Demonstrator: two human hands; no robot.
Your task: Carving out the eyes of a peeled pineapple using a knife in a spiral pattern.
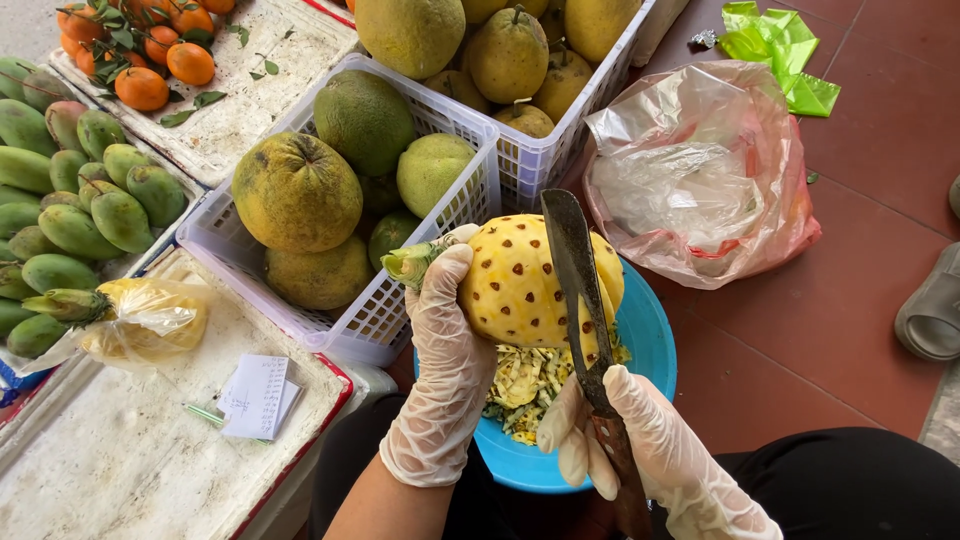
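Note:
My left hand (445, 370), in a clear plastic glove, grips a peeled yellow pineapple (520, 280) by its cut green stem and holds it over a blue bowl (645, 335). The pineapple's flesh is dotted with brown eyes. My right hand (640, 440), also gloved, holds a long dark knife (575, 270) by its wooden handle. The blade stands upright against the pineapple's right side. Yellow-green peelings (525, 380) lie in the bowl under the fruit.
A white basket (400, 300) of large green-yellow pomelos stands to the left, with a second one behind it. Green mangoes, oranges, a bagged pineapple (140, 320) and paper slips (255, 395) lie on foam boxes at left. Plastic bags (700, 170) and a sandal (930, 305) rest on the red tile floor.

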